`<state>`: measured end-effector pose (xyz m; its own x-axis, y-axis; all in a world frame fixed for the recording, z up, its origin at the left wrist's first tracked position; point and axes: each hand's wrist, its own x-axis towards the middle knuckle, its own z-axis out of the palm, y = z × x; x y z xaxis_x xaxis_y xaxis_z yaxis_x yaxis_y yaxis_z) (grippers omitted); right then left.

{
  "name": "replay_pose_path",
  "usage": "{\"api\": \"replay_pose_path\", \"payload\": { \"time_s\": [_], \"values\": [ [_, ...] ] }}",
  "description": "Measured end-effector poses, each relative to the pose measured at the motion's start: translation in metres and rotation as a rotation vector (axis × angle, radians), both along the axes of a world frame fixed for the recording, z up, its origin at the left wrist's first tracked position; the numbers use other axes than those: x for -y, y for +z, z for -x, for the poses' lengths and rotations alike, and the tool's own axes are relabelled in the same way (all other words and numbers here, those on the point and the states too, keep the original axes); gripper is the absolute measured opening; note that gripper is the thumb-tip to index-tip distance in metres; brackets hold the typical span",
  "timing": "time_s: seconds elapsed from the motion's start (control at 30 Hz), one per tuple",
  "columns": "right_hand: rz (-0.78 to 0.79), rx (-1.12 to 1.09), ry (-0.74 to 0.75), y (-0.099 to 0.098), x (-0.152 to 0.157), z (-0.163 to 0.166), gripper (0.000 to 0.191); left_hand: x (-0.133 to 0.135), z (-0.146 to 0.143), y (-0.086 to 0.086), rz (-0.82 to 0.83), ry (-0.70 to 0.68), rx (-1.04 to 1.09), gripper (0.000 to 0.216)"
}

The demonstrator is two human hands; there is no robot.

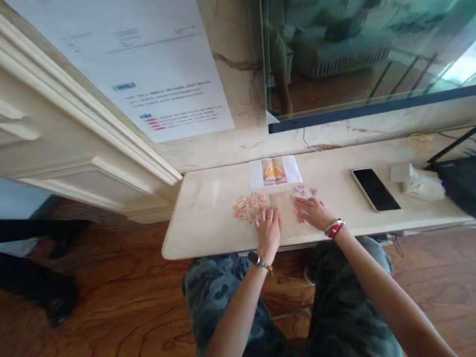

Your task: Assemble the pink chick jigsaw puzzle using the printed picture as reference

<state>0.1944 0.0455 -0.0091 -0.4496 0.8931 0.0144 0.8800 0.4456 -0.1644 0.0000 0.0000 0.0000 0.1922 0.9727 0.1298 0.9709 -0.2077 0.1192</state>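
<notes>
We seem to be arranging pieces — left hand [268, 230] beside the loose pile [247, 207], right hand [315, 212] at pink pieces [299, 218], fingers loosely extended, any grip unclear — so light fingertip placement seems called for.

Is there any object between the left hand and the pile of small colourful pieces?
Nothing visible is: the left hand lies at the edge of the pile of small colourful pieces.
</notes>
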Motion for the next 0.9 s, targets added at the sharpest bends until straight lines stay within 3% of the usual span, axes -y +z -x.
{"api": "replay_pose_path", "payload": {
  "time_s": [0.53, 0.9],
  "values": [
    [-0.136, -0.074, -0.003, -0.022, 0.005, -0.003, 0.044, -0.004, -0.005, 0.004, 0.003, 0.052, 0.002, 0.038],
    [-0.208, -0.195, -0.041, -0.022, 0.009, 0.000, 0.040, -0.003, -0.017, 0.004, -0.039, 0.129, 0.010, 0.037]
  ]
}}
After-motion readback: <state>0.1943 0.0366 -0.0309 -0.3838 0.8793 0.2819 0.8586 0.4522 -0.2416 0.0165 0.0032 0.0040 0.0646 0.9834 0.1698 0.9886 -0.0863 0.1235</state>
